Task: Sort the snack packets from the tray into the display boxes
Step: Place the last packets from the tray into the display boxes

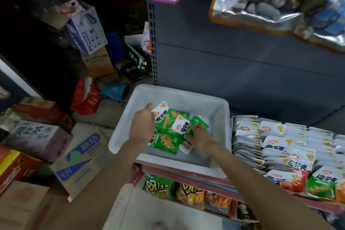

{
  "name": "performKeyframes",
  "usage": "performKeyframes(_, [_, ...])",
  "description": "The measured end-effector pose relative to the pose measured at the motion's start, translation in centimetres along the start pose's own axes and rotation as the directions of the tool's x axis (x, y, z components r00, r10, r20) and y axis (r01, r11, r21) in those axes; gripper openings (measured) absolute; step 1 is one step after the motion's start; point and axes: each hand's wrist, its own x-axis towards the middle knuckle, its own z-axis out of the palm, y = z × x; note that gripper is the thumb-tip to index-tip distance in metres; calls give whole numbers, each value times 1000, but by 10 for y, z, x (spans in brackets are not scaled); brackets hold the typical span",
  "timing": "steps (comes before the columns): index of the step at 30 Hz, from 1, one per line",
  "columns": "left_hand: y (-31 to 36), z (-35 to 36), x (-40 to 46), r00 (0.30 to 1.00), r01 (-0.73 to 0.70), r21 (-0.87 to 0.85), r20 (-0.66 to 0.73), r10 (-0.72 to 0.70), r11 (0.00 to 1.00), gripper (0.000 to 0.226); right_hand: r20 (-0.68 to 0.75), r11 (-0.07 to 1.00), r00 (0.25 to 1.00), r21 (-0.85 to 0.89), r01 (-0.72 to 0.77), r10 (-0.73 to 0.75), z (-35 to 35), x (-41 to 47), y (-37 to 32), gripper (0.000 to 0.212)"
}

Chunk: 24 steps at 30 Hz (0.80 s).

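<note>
A white plastic tray (220,110) sits on the shelf edge with several green-and-white snack packets (166,142) lying in it. My left hand (142,125) is inside the tray, closed on a stack of green packets (164,115) at their left edge. My right hand (198,136) is pinched on another green-and-white packet (183,127) near the tray's middle. To the right, display boxes (280,147) hold upright rows of white, red and green packets.
Below the tray a lower shelf holds chip bags (188,192). Stacked cardboard cartons (80,157) fill the floor on the left. A grey shelf back panel (242,61) rises behind, with foil bags (280,0) hanging overhead.
</note>
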Motion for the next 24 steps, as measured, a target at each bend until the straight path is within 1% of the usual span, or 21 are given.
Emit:
performKeyframes(2, [8, -12, -2, 992, -125, 45, 15, 124, 991, 18, -130, 974, 985, 181, 134, -111, -13, -10, -10, 59])
performKeyframes(3, [15, -16, -3, 983, -185, 40, 29, 184, 982, 18, -180, 950, 968, 227, 214, -175, -21, -16, -14, 63])
performKeyframes(4, [23, -20, -5, 970, -239, 20, 41, 238, 971, 17, -217, 929, 948, 237, 284, -234, -30, -23, -18, 63])
performKeyframes(5, [33, -22, -8, 958, -281, -8, 56, 281, 960, 16, -253, 909, 929, 253, 331, -268, -40, -29, -19, 58])
performKeyframes(6, [43, -23, -10, 948, -309, -44, 63, 311, 950, 15, -291, 888, 914, 279, 365, -284, -49, -35, -19, 48])
performKeyframes(7, [54, -23, -12, 944, -320, -82, 59, 325, 944, 14, -337, 865, 897, 311, 393, -287, -58, -41, -16, 32])
performKeyframes(8, [66, -21, -14, 945, -318, -124, 42, 325, 940, 13, -378, 844, 884, 345, 410, -274, -67, -49, -11, 15])
performKeyframes(9, [80, -18, -17, 950, -303, -176, 19, 310, 937, 13, -421, 828, 869, 365, 426, -261, -76, -56, -4, 8])
performKeyframes(11, [106, -10, -21, 970, -232, -341, -12, 243, 911, 14, -491, 809, 840, 381, 447, -233, -91, -70, 17, 10])
performKeyframes(13, [132, 1, -25, 980, -172, -482, 7, 200, 859, 13, -539, 779, 819, 421, 465, -197, -105, -86, 42, 14])
performKeyframes(15, [159, 16, -28, 969, -177, -534, 50, 240, 826, 19, -569, 764, 809, 454, 459, -148, -120, -104, 70, 20])
performKeyframes(16, [174, 25, -30, 961, -179, -562, 78, 267, 808, 21, -585, 761, 801, 461, 457, -126, -128, -113, 86, 19])
performKeyframes(18, [204, 45, -35, 943, -171, -613, 126, 309, 772, 25, -621, 754, 779, 468, 460, -90, -145, -133, 116, 13])
performKeyframes(20, [236, 68, -42, 929, -175, -628, 149, 338, 759, 27, -659, 758, 751, 466, 455, -45, -160, -151, 147, 5])
performKeyframes(22, [264, 93, -51, 916, -194, -628, 159, 368, 753, 23, -690, 778, 724, 448, 441, -13, -172, -166, 178, 6])
performKeyframes(24, [288, 115, -61, 899, -217, -619, 175, 402, 755, 19, -694, 790, 720, 449, 418, 14, -178, -177, 209, 7])
